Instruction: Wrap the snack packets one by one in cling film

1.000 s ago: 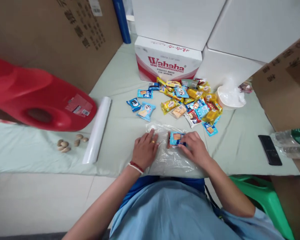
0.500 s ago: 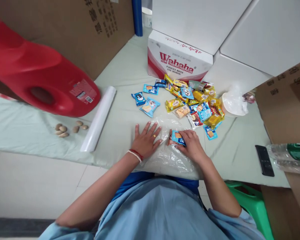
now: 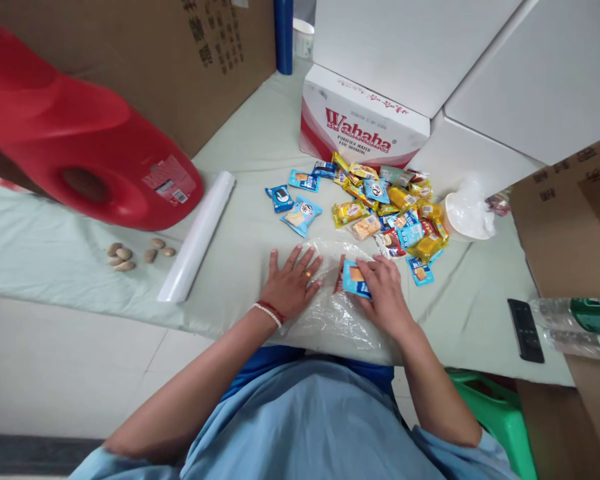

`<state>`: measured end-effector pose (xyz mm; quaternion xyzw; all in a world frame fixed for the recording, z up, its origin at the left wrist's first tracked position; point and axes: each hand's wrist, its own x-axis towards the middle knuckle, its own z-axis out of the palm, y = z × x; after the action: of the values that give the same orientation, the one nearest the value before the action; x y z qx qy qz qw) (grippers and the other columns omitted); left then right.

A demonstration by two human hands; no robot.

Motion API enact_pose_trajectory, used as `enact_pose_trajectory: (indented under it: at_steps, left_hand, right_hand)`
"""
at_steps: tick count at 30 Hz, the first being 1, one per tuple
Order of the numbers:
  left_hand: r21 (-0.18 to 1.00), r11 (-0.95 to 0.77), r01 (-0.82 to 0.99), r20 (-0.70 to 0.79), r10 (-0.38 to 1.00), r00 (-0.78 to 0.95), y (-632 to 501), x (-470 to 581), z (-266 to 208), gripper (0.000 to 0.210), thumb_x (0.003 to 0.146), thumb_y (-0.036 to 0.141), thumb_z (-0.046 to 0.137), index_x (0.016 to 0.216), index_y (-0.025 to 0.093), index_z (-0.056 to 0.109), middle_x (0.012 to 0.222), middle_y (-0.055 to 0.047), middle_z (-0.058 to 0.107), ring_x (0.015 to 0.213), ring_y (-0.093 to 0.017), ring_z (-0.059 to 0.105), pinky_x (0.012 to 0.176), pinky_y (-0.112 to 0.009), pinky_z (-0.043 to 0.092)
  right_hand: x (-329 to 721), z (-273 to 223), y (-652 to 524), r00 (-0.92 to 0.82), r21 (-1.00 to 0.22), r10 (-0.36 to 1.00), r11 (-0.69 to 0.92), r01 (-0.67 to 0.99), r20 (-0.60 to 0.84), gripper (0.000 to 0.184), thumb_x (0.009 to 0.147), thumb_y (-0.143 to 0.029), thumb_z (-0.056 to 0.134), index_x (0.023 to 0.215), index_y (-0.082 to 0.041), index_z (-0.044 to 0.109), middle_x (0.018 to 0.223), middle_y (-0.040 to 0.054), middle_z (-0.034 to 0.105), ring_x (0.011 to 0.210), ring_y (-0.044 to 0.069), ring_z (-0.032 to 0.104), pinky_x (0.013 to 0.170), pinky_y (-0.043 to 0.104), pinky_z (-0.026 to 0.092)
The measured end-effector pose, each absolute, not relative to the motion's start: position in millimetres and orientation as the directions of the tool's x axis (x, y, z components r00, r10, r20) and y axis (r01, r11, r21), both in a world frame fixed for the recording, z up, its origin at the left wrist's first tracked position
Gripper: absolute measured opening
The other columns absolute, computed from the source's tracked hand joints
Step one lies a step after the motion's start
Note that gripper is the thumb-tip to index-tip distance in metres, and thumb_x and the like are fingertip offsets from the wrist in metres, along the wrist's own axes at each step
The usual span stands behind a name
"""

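Note:
Fingers spread, my left hand (image 3: pixel 291 283) lies flat on the left edge of a clear plastic bag (image 3: pixel 330 320) near the table's front edge. Over the bag, my right hand (image 3: pixel 386 293) grips a small blue snack packet (image 3: pixel 356 279) between thumb and fingers. A reddish-brown packet (image 3: pixel 339 275) sticks out just left of the blue one; whether it lies under or inside the bag I cannot tell. Beyond my hands, a heap of wrapped snacks (image 3: pixel 405 200) in yellow, blue and red spreads out. A pale blue packet (image 3: pixel 303 215) lies apart from it on the left.
A red jug (image 3: pixel 130 160), a white roll (image 3: pixel 197 237) and several brown nuts or stones (image 3: pixel 125 254) are on the left. Behind the heap stands a Wahaha box (image 3: pixel 363 127). To the right are a white bowl (image 3: pixel 463 227), a black phone (image 3: pixel 526 330) and plastic bottles (image 3: pixel 575 317).
The blue packet in my right hand has turned slightly more upright. My left hand stays flat on the bag. The whole view has shifted a little.

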<state>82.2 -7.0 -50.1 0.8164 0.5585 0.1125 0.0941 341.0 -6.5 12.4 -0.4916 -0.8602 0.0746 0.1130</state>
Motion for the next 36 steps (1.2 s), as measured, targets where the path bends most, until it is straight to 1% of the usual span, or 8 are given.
enact_pose_trajectory:
  at_steps: [9,14,18,21,25,27,31,36]
  left_hand:
    - [0.282,-0.318,0.905,0.085,0.948,0.307,-14,75,-46,0.053,0.107,0.042,0.035,0.157,0.027,0.042,0.170,-0.011,0.030,0.157,-0.033,0.029,0.123,-0.075,0.007]
    - [0.221,-0.332,0.917,0.276,0.923,0.267,-35,58,-46,0.052,0.103,0.037,0.051,0.151,0.018,0.051,0.165,-0.020,0.037,0.156,-0.038,0.029,0.124,-0.068,0.020]
    - [0.187,-0.611,0.769,0.424,0.756,0.498,-55,40,-46,0.046,0.099,0.015,0.054,0.142,0.031,0.059,0.146,-0.008,0.063,0.148,-0.025,0.046,0.131,-0.054,0.015]
    - [0.293,-0.754,0.588,0.321,0.656,0.683,-62,23,-44,0.042,0.100,0.027,0.058,0.141,0.030,0.058,0.135,-0.006,0.071,0.141,-0.023,0.055,0.132,-0.052,0.012]
    - [0.389,-0.740,0.548,0.146,0.637,0.757,-57,1,-40,0.087,0.083,0.070,0.070,0.152,0.021,0.048,0.153,-0.017,0.055,0.146,-0.036,0.047,0.129,-0.062,0.009]
    - [0.401,-0.735,0.547,0.093,0.626,0.774,-53,-6,-38,0.080,0.085,0.064,0.071,0.150,0.023,0.050,0.158,-0.018,0.049,0.147,-0.035,0.046,0.129,-0.061,0.014]
    - [0.484,-0.682,0.548,0.092,0.663,0.743,-46,-6,-36,0.023,0.101,0.035,0.056,0.116,0.027,0.071,0.151,-0.010,0.059,0.146,-0.026,0.048,0.128,-0.056,0.022]
    - [0.727,-0.454,0.516,0.098,0.811,0.577,-27,6,-28,0.023,0.105,0.032,0.044,0.101,0.024,0.066,0.119,-0.008,0.076,0.126,-0.021,0.065,0.121,-0.049,0.038]
  right_hand:
    - [329,-6,-15,-0.486,-0.337,0.874,0.455,0.824,-0.008,0.089,0.094,-0.058,0.065,0.165,-0.023,0.025,0.161,0.0180,0.039,0.153,0.039,0.029,0.124,0.069,0.020]
    - [377,10,-58,-0.537,-0.533,0.832,0.519,0.668,0.137,0.064,0.100,-0.042,0.062,0.157,-0.026,0.038,0.142,0.0160,0.057,0.134,0.031,0.052,0.112,0.054,0.046]
    - [400,-5,-97,-0.589,-0.571,0.806,0.510,0.643,0.056,0.050,0.098,-0.042,0.065,0.144,-0.026,0.055,0.133,0.0152,0.063,0.126,0.031,0.059,0.105,0.053,0.053]
    - [402,-22,-108,-0.524,-0.585,0.848,0.465,0.664,0.080,0.028,0.103,-0.034,0.056,0.129,-0.029,0.067,0.125,0.0119,0.068,0.122,0.029,0.062,0.104,0.053,0.054]
    - [396,-25,-94,-0.442,-0.636,0.887,0.417,0.650,0.130,0.025,0.106,-0.031,0.047,0.110,-0.027,0.071,0.106,0.0093,0.073,0.105,0.025,0.067,0.096,0.048,0.056]
    - [394,-16,-81,-0.429,-0.663,0.896,0.389,0.639,0.112,0.027,0.107,-0.035,0.045,0.104,-0.024,0.069,0.096,0.0087,0.072,0.095,0.023,0.067,0.089,0.042,0.056]
    - [392,7,-50,-0.398,-0.713,0.916,0.308,0.630,0.044,0.033,0.108,-0.040,0.041,0.100,-0.022,0.066,0.090,0.0069,0.070,0.086,0.020,0.066,0.081,0.033,0.053]
    - [391,20,-10,-0.347,-0.796,0.937,0.178,0.578,-0.042,0.034,0.104,-0.046,0.049,0.100,-0.019,0.068,0.085,0.0029,0.069,0.074,0.016,0.060,0.072,0.026,0.046]
